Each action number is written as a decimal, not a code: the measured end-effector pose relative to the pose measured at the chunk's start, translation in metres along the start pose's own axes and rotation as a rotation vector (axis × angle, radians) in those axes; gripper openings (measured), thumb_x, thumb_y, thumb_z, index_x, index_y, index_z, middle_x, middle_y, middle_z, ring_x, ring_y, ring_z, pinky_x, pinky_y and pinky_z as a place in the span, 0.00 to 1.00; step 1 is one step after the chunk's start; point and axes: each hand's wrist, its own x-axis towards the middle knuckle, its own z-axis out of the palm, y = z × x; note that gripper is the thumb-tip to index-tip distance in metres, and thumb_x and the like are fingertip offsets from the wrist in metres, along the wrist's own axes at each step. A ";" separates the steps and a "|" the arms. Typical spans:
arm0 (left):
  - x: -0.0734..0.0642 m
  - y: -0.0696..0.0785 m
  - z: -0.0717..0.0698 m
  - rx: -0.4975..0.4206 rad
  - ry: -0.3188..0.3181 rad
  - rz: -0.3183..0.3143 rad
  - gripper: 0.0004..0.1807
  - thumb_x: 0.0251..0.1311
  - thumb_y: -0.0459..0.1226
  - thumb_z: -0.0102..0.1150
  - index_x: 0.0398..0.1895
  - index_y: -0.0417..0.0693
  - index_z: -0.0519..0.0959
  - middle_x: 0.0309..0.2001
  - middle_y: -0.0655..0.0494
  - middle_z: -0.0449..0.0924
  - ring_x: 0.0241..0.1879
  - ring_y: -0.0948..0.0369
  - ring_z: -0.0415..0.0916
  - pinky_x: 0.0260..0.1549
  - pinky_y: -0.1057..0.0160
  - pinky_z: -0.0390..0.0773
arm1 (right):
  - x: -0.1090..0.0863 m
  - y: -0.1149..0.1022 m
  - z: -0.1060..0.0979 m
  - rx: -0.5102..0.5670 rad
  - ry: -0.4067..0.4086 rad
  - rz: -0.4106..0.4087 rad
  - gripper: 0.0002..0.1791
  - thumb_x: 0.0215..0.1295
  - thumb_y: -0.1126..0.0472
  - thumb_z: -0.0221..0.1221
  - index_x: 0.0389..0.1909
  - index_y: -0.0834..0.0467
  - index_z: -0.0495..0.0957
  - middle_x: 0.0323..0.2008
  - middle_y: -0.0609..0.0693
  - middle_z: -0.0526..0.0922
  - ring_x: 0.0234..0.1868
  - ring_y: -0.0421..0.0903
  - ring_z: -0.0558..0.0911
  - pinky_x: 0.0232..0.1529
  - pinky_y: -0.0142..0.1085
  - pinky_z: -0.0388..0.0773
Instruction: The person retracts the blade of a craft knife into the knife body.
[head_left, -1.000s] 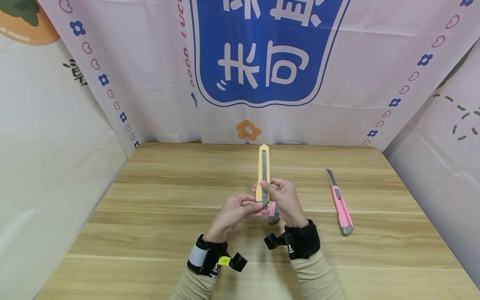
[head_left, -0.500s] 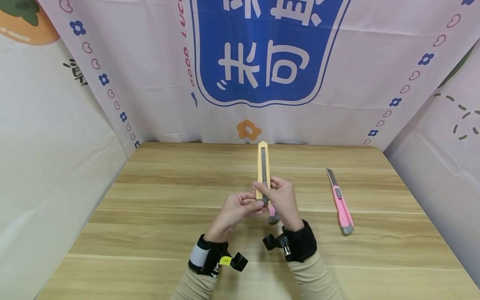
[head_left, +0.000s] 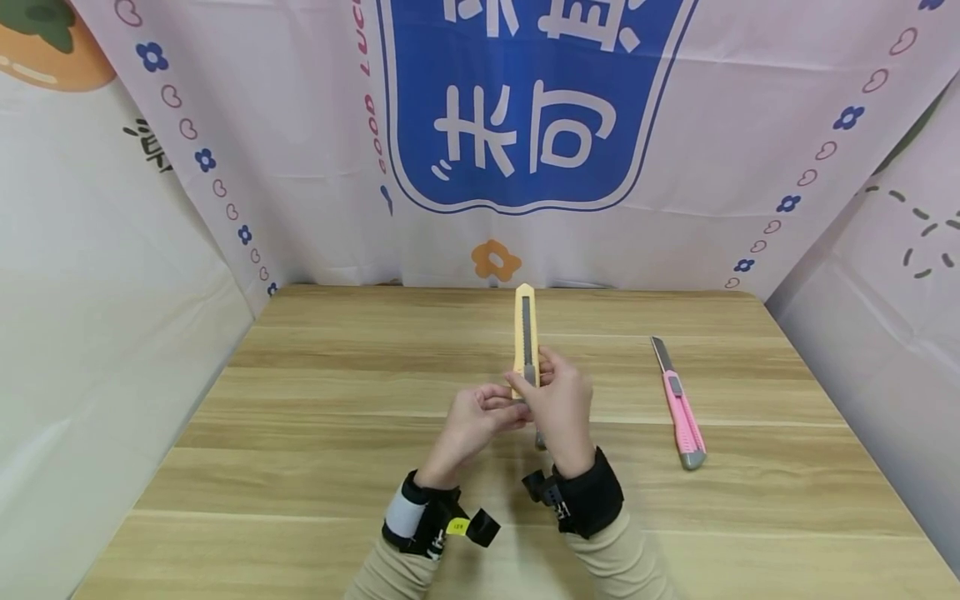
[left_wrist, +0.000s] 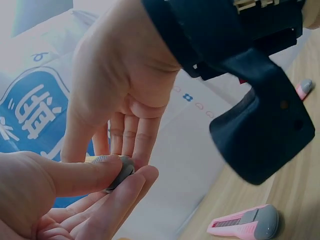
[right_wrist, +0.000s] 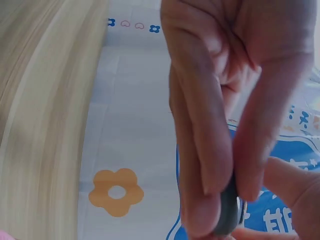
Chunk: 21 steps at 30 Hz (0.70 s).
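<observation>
A yellow utility knife point(head_left: 527, 329) is held up over the table, its tip pointing away from me and no blade visible past it. Thumb and fingers of my left hand point(head_left: 472, 425) pinch its grey end cap point(left_wrist: 122, 174), as the left wrist view shows close up. My right hand point(head_left: 564, 408) grips the lower body from the right, with the thumb across the front beside the grey slider point(head_left: 530, 374). In the right wrist view the fingers close on a dark grey part point(right_wrist: 229, 212). Below the hands lies a pink utility knife point(left_wrist: 245, 222), mostly covered in the head view.
Another pink utility knife point(head_left: 684, 421) lies on the right of the wooden table point(head_left: 300, 400), its blade extended and pointing to the far side. A printed cloth point(head_left: 330, 208) hangs along the table's far edge, with further cloths at both sides.
My right hand has shifted down the yellow utility knife toward its grey end, and its wrist has come slightly left. More of the pink utility knife beneath is now covered. The left hand has barely moved.
</observation>
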 end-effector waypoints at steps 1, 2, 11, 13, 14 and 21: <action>0.000 0.000 0.001 0.012 0.006 0.004 0.14 0.58 0.25 0.59 0.46 0.25 0.75 0.44 0.30 0.83 0.35 0.62 0.86 0.41 0.63 0.87 | -0.001 0.000 0.001 -0.020 0.011 -0.012 0.27 0.49 0.58 0.73 0.49 0.67 0.80 0.30 0.60 0.88 0.28 0.51 0.87 0.26 0.38 0.84; -0.001 0.000 0.001 0.015 0.010 0.005 0.13 0.58 0.25 0.59 0.46 0.25 0.75 0.43 0.30 0.84 0.36 0.62 0.86 0.41 0.63 0.87 | -0.001 0.000 0.002 -0.036 0.021 -0.023 0.25 0.49 0.58 0.73 0.47 0.67 0.81 0.29 0.60 0.88 0.27 0.50 0.86 0.25 0.36 0.83; 0.000 -0.001 0.002 0.060 0.015 -0.019 0.15 0.58 0.26 0.60 0.48 0.28 0.77 0.43 0.35 0.85 0.35 0.63 0.86 0.41 0.64 0.87 | -0.004 0.000 0.002 -0.178 0.096 -0.027 0.20 0.49 0.54 0.73 0.37 0.64 0.84 0.26 0.56 0.84 0.23 0.48 0.80 0.20 0.30 0.69; -0.001 -0.001 0.002 0.065 0.011 -0.024 0.15 0.58 0.27 0.60 0.47 0.29 0.77 0.43 0.35 0.85 0.35 0.62 0.86 0.41 0.64 0.87 | -0.003 0.000 0.000 -0.192 0.094 -0.014 0.20 0.50 0.53 0.72 0.38 0.64 0.84 0.27 0.56 0.84 0.23 0.48 0.81 0.20 0.30 0.69; -0.001 -0.001 0.002 0.065 0.008 -0.022 0.14 0.57 0.27 0.60 0.47 0.29 0.77 0.44 0.34 0.85 0.36 0.61 0.86 0.41 0.63 0.87 | -0.003 0.000 -0.001 -0.192 0.091 -0.008 0.20 0.50 0.53 0.72 0.38 0.65 0.84 0.26 0.56 0.84 0.23 0.48 0.81 0.20 0.30 0.69; -0.002 -0.001 0.003 0.057 -0.018 -0.029 0.16 0.59 0.27 0.59 0.50 0.29 0.76 0.45 0.33 0.84 0.38 0.59 0.86 0.43 0.61 0.87 | 0.000 0.002 -0.005 -0.188 0.066 0.015 0.22 0.51 0.53 0.71 0.38 0.67 0.84 0.25 0.58 0.86 0.22 0.49 0.82 0.18 0.30 0.70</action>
